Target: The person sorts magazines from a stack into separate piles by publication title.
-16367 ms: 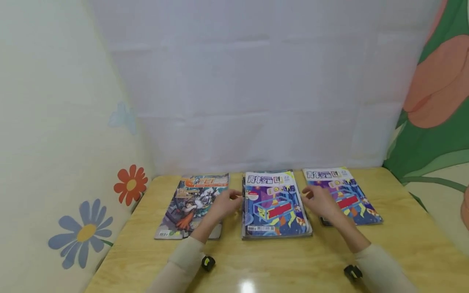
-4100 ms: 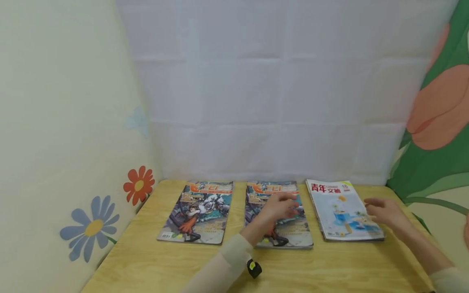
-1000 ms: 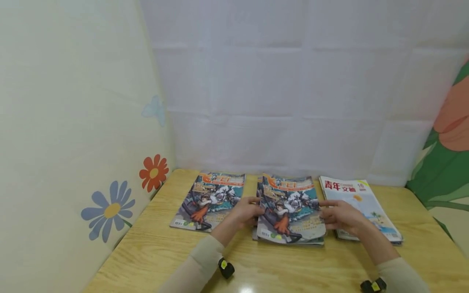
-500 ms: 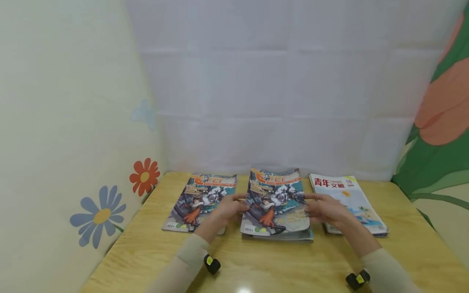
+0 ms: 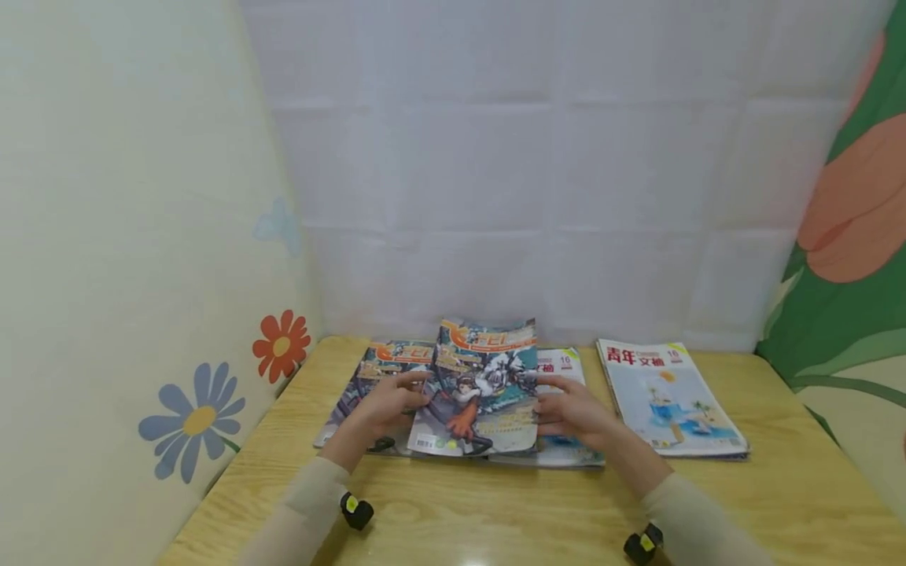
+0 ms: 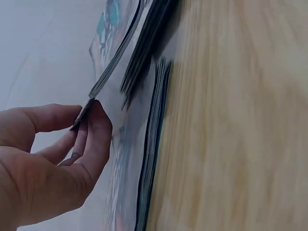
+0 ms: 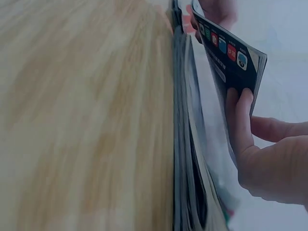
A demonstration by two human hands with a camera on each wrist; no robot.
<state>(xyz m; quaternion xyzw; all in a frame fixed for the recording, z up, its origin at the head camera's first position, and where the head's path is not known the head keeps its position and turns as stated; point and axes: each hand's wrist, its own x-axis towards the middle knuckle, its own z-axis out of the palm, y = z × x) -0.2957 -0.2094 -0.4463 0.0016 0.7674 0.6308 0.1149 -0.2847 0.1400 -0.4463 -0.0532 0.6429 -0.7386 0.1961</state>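
Both hands hold a thin comic magazine [image 5: 488,385] with an orange title and a figure in orange on its cover. My left hand [image 5: 388,406] pinches its left edge, thumb on one face and fingers on the other, as the left wrist view shows. My right hand [image 5: 576,413] pinches the opposite edge, fingertips on the dark back cover [image 7: 226,57] with its row of coloured icons. The magazine is raised and tilted, overlapping the left pile [image 5: 347,401] and the middle pile [image 5: 569,452]. A matching comic cover tops the left pile; a white-and-blue magazine tops the middle one.
A right pile [image 5: 672,409], topped by a white-and-blue magazine with a red title, lies on the wooden table [image 5: 453,511]. White cloth [image 5: 439,173] hangs behind. Painted walls [image 5: 141,236] flank the table on both sides.
Both hands have lifted the comic magazine off the middle pile and carried it left, uncovering a white-and-blue magazine there. Much earlier, purple covers topped the middle and right piles.
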